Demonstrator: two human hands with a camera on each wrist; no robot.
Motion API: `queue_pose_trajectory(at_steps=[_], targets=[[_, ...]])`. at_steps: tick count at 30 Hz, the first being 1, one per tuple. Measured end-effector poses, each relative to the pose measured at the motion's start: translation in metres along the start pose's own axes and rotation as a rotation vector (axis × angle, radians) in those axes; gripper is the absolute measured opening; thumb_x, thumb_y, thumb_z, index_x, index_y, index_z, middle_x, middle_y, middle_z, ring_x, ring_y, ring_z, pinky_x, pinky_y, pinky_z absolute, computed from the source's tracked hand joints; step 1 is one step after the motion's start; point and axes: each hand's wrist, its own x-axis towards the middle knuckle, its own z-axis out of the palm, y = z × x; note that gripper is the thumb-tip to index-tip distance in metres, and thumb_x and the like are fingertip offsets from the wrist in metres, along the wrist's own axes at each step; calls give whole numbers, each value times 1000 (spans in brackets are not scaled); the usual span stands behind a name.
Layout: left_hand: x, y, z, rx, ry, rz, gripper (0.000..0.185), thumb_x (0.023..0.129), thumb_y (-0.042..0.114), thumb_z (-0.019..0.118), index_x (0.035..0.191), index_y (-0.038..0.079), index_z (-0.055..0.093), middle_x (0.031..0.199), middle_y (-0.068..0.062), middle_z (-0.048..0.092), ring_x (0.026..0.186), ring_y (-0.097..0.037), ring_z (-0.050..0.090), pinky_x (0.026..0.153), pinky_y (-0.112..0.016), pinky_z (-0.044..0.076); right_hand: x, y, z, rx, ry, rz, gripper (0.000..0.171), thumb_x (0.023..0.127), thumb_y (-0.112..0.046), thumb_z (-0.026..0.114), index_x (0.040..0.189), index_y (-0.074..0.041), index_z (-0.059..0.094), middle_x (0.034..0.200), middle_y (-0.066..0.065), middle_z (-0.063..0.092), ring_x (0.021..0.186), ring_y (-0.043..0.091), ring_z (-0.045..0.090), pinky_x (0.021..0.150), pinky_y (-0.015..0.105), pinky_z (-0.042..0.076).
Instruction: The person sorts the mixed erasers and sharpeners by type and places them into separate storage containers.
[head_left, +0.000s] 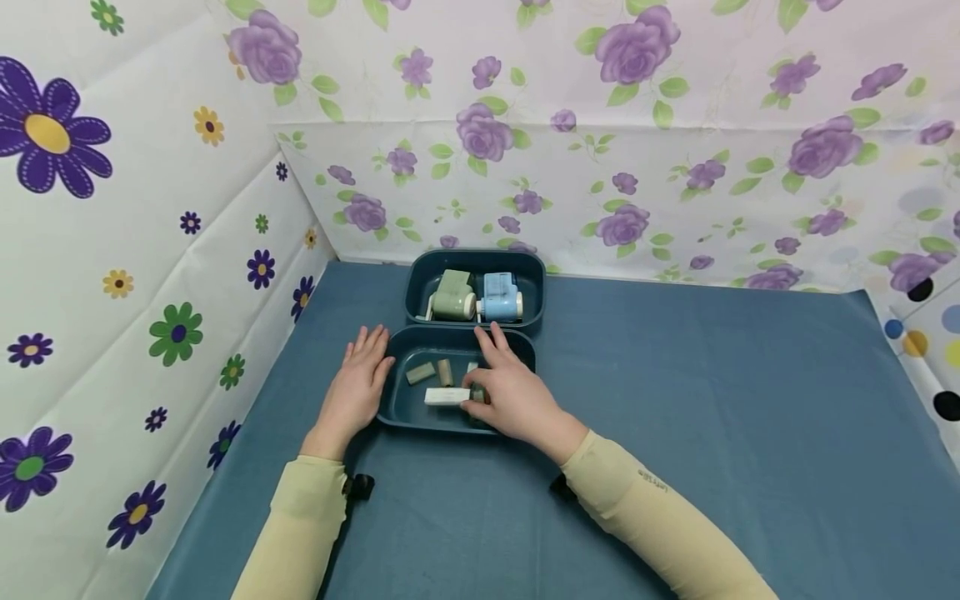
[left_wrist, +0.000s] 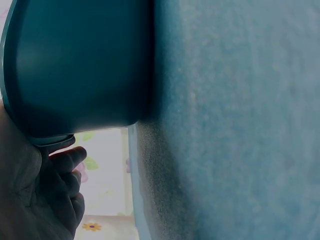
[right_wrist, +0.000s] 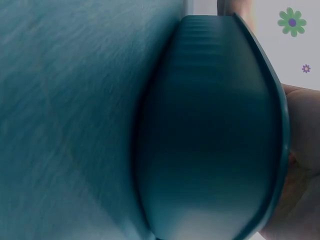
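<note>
My left hand rests against the left rim of the front dark teal tray, its fingers extended forward. In the left wrist view, that hand touches the corner of the tray's rim. My right hand reaches over the right side of the same tray. Its thumb and index finger pinch the right end of a white rectangular block, like an eraser. Small grey-green blocks lie behind the white one. In the right wrist view, the tray wall hides most of the right hand.
A second teal tray stands directly behind the first. Inside it sit a green crank pencil sharpener and a blue one. Blue cloth covers the table. Flower-patterned sheets rise at the back and left.
</note>
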Motion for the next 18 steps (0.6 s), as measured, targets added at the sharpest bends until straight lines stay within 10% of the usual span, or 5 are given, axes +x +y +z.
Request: queue_pose_trajectory(at_steps=[18], targets=[[1, 1, 1, 0, -5, 6, 57, 118, 25, 44, 166, -3, 30, 174, -20, 26, 164, -37, 11, 133, -53, 7, 5, -4, 8, -12, -49, 55, 30, 98, -42, 81, 114, -17, 83, 177, 18, 18, 165, 35, 2, 108, 75, 46]])
